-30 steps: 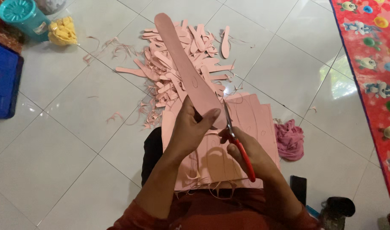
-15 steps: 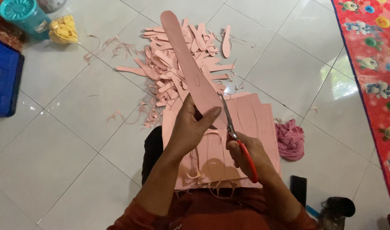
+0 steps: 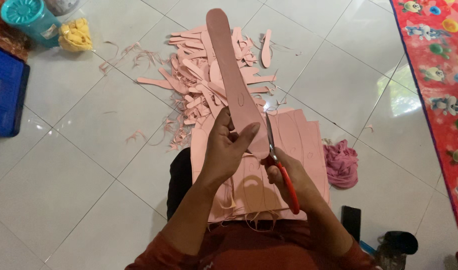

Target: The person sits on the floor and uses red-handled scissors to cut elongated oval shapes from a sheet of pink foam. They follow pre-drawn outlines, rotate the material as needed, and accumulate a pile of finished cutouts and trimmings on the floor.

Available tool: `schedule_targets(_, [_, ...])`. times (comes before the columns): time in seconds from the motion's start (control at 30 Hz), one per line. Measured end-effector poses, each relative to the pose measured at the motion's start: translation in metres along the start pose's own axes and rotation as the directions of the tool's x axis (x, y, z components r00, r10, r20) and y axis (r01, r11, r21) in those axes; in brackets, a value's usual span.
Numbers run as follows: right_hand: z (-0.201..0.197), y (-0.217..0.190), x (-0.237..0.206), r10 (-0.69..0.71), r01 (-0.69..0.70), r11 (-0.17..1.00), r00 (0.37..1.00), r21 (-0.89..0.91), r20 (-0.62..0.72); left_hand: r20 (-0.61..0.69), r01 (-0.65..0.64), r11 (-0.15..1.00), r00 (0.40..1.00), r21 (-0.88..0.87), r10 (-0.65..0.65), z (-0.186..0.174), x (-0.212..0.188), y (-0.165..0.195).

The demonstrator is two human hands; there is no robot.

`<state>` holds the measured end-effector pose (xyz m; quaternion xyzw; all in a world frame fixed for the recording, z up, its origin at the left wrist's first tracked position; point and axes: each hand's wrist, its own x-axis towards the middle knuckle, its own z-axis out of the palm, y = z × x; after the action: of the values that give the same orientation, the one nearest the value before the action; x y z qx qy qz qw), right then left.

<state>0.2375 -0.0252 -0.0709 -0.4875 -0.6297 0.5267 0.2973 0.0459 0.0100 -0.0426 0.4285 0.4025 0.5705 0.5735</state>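
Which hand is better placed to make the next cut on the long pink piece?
The right hand. It already holds the red-handled scissors, whose blades meet the edge of the long pink piece. The left hand grips that piece and keeps it raised.

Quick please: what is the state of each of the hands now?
Left hand: closed, holding the long pink strip.
Right hand: closed on the red-handled scissors.

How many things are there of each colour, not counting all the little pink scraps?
Pink: 3 – long strip in the left hand, sheet stack, crumpled cloth
Red: 2 – scissors in the right hand, cartoon mat
Teal: 1 – tub
Blue: 1 – crate
Yellow: 1 – bundle
Total: 8
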Motion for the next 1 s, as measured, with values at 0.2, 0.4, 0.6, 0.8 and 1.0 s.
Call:
schedule_targets(0.2, [0.0,-0.004,-0.006,0.185,-0.186,0.983,0.982,-0.011,-0.029,-0.005,-0.024,1.0,1.0,-0.001,0.024,-0.001,0.003,-0.002])
schedule_targets(0.4, [-0.003,-0.005,0.001,0.092,-0.095,0.992,0.995,-0.08,-0.043,0.073,-0.002,1.0,0.997,-0.007,0.002,-0.004,0.006,0.004])
schedule_targets(0.6, [-0.003,-0.005,0.003,-0.106,0.106,0.994,0.994,0.019,-0.025,0.071,0.108,0.99,0.991,0.089,-0.114,-0.001,0.004,0.007])
schedule_targets(0.8, [-0.002,-0.003,-0.002,0.129,-0.133,0.989,0.989,-0.063,-0.075,0.083,0.126,0.991,0.988,0.049,-0.13,-0.004,0.004,0.005])
schedule_targets(1.0, [-0.004,-0.004,0.003,-0.074,0.072,0.996,0.996,-0.046,-0.056,0.123,0.138,0.99,0.982,0.041,-0.143,-0.001,0.001,-0.001])
